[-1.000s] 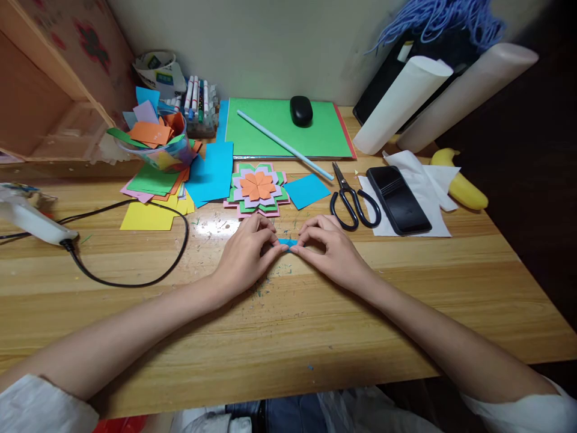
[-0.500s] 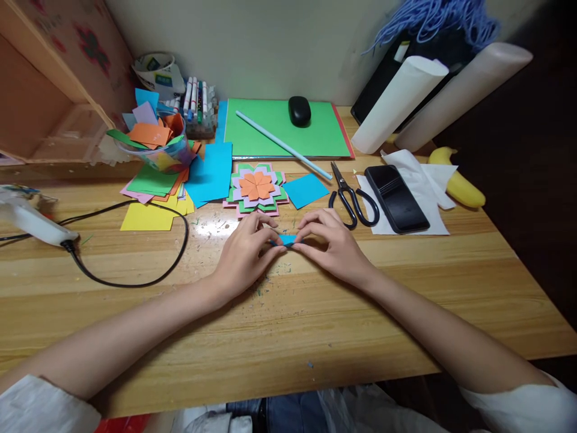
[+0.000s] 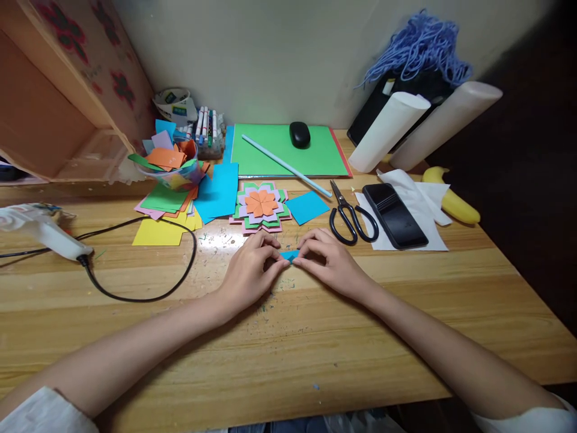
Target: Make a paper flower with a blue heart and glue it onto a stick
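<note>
The person's left hand is curled nearly closed, thumb and fingertips pinching one end of a small folded blue paper. The right hand, curled likewise, pinches the other end. The paper lies between the two hands, its long axis running from one to the other; its ends are hidden under the fingers. Just beyond the left hand lies a layered paper flower; beyond the right, scissors.

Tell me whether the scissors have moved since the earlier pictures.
No. Judged against the phone and the mouse, the scissors lie in the same place; only the camera's view has shifted.
</note>
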A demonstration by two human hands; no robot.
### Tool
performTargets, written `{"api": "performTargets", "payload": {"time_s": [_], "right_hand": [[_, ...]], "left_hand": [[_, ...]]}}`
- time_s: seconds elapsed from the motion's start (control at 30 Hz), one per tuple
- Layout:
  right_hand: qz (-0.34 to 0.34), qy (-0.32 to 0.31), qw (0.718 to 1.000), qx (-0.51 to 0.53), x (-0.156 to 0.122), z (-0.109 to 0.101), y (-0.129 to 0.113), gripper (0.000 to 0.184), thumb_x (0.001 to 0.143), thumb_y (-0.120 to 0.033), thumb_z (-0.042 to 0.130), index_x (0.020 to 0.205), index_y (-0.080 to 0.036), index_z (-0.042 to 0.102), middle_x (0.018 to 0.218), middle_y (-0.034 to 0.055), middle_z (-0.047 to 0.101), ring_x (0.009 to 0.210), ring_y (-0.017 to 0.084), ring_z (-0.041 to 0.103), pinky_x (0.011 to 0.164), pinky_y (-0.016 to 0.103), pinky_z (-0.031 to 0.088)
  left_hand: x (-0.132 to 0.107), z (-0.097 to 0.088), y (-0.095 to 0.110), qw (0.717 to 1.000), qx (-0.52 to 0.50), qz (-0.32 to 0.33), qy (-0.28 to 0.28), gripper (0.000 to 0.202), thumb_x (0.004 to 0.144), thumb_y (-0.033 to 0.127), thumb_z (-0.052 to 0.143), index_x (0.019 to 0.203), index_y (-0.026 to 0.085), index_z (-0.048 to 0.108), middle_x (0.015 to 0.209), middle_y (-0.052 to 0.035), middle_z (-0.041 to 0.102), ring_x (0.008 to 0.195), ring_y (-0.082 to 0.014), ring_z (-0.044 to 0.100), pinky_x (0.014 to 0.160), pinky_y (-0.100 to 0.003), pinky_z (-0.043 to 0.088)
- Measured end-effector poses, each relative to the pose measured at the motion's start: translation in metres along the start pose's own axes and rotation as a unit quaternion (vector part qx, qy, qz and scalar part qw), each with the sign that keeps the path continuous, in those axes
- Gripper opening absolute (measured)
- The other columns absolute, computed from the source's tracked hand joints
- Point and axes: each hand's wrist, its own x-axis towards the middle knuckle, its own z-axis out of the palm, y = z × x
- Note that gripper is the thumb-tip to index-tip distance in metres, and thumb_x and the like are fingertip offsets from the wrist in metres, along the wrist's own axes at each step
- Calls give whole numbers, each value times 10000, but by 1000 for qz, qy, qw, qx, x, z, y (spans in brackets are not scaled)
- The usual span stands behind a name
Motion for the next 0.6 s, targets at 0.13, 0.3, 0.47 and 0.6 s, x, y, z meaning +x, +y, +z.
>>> {"api": "performTargets", "payload": {"time_s": [0.13, 0.3, 0.47, 0.6], "right_hand": [[32, 32, 999, -6, -2, 6, 0, 105, 766, -266, 629, 702, -204, 573, 921, 47, 542, 962, 208, 496, 851, 386, 399], [42, 33, 998, -19, -2, 7, -2, 130, 756, -282, 639, 690, -201, 561, 914, 43, 535, 963, 204, 489, 857, 375, 398], [9, 16, 1000, 5, 0, 1, 1, 92, 760, -267, 639, 726, -209, 577, 900, 38, 553, 932, 195, 511, 828, 358, 417], [-44, -6, 999, 12, 1, -5, 3, 69, 768, -238, 634, 721, -210, 592, 871, 39, 569, 892, 193, 517, 791, 350, 425]], "left_hand": [[0, 0, 0, 1000, -3, -15, 5, 138, 792, 282, 561, 725, 173, 613, 1001, -70, 531, 990, -201, 508, 793, -351, 441], [2, 0, 1, 1000, 12, -18, -1, 185, 813, 304, 527, 708, 169, 595, 1007, -69, 521, 989, -199, 506, 804, -353, 434], [0, -1, 2, 1000, 20, 12, -4, 128, 812, 286, 538, 771, 177, 590, 1018, -71, 510, 974, -199, 513, 757, -337, 446], [-3, -2, 1, 998, 37, 59, -3, 92, 821, 256, 533, 829, 193, 599, 1034, -71, 516, 928, -188, 516, 718, -319, 441]]}}
